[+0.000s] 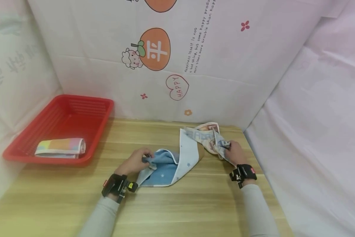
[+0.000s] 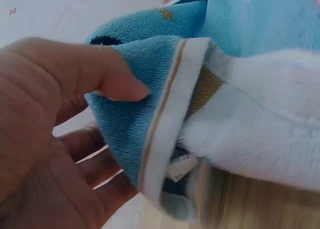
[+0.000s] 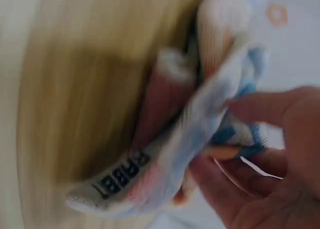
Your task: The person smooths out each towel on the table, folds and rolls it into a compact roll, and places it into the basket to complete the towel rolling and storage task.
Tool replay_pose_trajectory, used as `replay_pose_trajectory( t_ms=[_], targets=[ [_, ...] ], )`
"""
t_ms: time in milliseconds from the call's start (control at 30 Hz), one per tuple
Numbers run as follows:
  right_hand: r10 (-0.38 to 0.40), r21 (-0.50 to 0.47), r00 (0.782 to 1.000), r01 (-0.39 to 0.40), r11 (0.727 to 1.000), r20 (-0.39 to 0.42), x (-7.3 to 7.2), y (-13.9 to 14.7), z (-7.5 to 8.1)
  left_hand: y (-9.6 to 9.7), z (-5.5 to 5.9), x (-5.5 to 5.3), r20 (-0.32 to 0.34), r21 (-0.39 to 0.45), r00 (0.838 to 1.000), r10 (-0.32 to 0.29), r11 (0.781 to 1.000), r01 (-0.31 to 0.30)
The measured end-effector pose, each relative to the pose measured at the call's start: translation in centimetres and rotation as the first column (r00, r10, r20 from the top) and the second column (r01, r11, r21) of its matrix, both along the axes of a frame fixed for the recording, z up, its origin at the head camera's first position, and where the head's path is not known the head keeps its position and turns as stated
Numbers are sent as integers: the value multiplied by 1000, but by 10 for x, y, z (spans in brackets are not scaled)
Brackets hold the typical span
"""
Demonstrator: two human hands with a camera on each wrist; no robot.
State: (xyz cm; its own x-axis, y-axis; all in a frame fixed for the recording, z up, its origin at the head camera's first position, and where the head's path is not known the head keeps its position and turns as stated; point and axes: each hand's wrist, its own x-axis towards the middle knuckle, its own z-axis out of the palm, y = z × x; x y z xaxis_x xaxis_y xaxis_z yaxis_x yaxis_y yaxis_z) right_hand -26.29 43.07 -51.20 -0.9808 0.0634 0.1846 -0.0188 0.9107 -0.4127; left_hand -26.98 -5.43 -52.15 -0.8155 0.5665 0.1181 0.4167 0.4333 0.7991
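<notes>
On the wooden table lies a blue towel with white stars and a pale underside, crumpled and partly folded over. My left hand pinches its left corner between thumb and fingers; a white border and a small label show beside the fingers in the left wrist view. To the right, my right hand grips an edge of a second, patterned towel. Lettering like "RABBIT" shows on this towel in the right wrist view, where the cloth is blurred and bunched. The two towels overlap near the back of the table.
A red plastic basket stands at the left, with a rolled multicoloured towel inside. White printed cloth hangs behind the table, and more white cloth lines both sides.
</notes>
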Motion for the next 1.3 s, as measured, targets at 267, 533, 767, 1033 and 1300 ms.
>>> replay_pose_trajectory(
  t_ms=[267, 533, 767, 1033, 1300],
  targets=[
    [69, 87, 984, -85, 993, 166, 1, -42, -5, 6, 3, 9, 127, -56, 991, -39, 997, 47],
    [105, 94, 993, -99, 991, -55, -3, -83, 6, 19, -1, 4, 105, -79, 992, -64, 994, 72],
    [628, 147, 757, -610, 778, -179, -13, -154, -6, 25, -5, 2, 107, -135, 993, -57, 988, 71],
    [691, 122, 722, -690, 713, 41, -19, -164, -23, 28, -12, 3, 43, -156, 994, -100, 982, 106],
    [566, 117, 824, -561, 819, -16, -5, -137, 9, -4, -5, -10, -23, -182, 997, 80, 980, -83]
  ],
)
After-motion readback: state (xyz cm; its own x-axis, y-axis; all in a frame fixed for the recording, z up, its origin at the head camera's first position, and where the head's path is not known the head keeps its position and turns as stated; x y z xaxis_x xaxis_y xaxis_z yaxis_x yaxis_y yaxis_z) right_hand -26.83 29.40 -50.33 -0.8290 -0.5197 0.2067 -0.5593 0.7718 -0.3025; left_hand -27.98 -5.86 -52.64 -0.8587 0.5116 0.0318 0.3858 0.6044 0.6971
